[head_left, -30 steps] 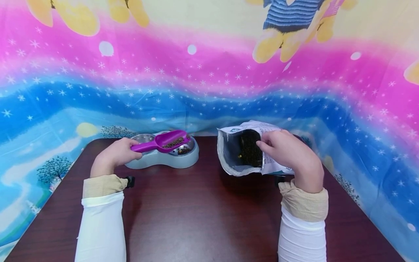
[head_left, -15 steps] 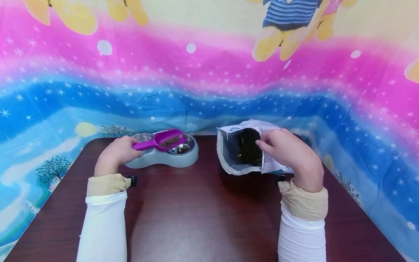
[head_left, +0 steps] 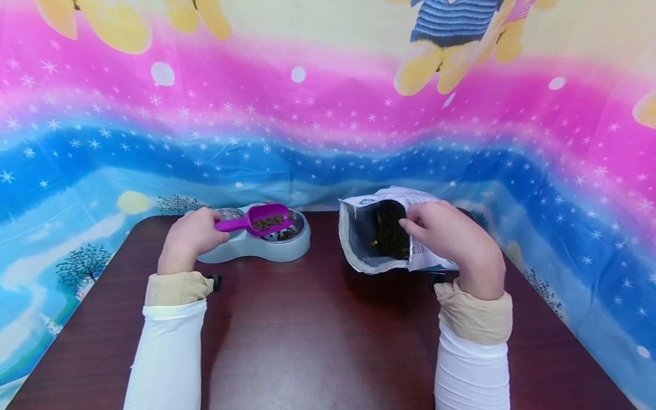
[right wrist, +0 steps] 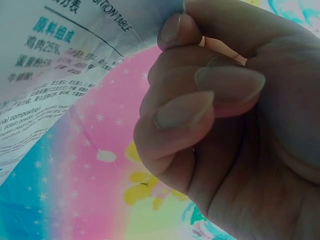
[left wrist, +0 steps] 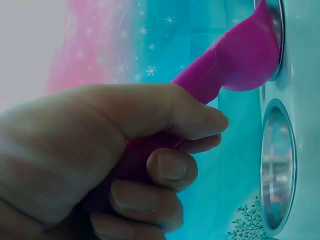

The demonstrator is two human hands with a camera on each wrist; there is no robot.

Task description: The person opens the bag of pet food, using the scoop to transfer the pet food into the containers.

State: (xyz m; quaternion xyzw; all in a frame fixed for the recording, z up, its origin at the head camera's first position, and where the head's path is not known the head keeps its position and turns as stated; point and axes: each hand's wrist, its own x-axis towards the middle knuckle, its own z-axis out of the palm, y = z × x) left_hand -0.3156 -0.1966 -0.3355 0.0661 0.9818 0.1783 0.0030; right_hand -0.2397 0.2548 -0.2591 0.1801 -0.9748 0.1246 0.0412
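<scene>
My left hand (head_left: 192,234) grips the handle of a purple scoop (left wrist: 250,52), its fingers wrapped round it in the left wrist view. Brown kibble (head_left: 270,222) lies in the scoop, which is over the right bowl of a grey double pet bowl (head_left: 279,253). More kibble (head_left: 287,234) sits in that right bowl. On the right, my right hand (head_left: 451,236) pinches the edge of an open pet food bag (head_left: 353,259) between thumb and forefinger; its other fingers are curled in the right wrist view. The bag tilts with its mouth facing left, showing dark kibble inside.
Both bowls stand near the back edge of a dark brown table (head_left: 307,330). The left steel bowl (left wrist: 278,170) shows bare metal in the left wrist view. A printed cloth (head_left: 328,142) hangs close behind the table and along its sides.
My left hand has moved a little to the right, and the scoop has levelled slightly over the right bowl with kibble still in it. My right hand and the bag have hardly moved.
</scene>
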